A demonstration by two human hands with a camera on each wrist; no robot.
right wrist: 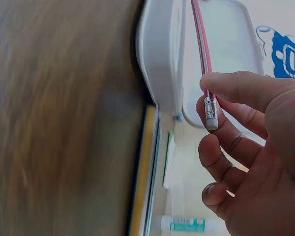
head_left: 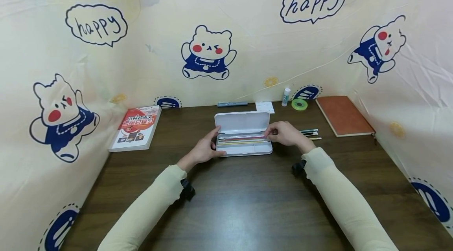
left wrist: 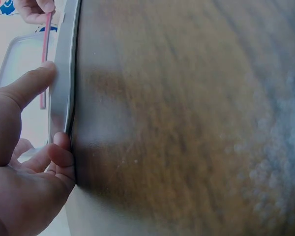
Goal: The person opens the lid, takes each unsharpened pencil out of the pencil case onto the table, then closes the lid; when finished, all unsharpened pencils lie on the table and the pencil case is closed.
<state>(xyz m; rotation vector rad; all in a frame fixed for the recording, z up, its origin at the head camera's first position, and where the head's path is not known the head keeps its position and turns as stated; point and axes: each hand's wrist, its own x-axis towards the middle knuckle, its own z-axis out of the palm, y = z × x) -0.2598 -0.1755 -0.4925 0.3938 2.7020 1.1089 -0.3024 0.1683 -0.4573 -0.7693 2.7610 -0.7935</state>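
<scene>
A white pencil case [head_left: 242, 121] lies on the table with its lid raised at the back, and several pencils [head_left: 240, 141] rest inside. My left hand [head_left: 202, 149] holds the case by its left end, thumb at the front corner. In the left wrist view, the thumb lies along the case's rim and other fingers bend at its end. Above the right part of the case, my right hand [head_left: 285, 133] pinches a red striped pencil [right wrist: 203, 54] near its white eraser [right wrist: 212, 124]. The pencil's far end shows over the case in the left wrist view.
More pencils [head_left: 310, 130] lie on the table right of the case. Behind are a blue pen [head_left: 232, 104], white paper [head_left: 265, 107], a glue stick [head_left: 286, 97] and green tape [head_left: 299, 104]. A book [head_left: 136, 128] lies left, a brown notebook [head_left: 345, 116] right.
</scene>
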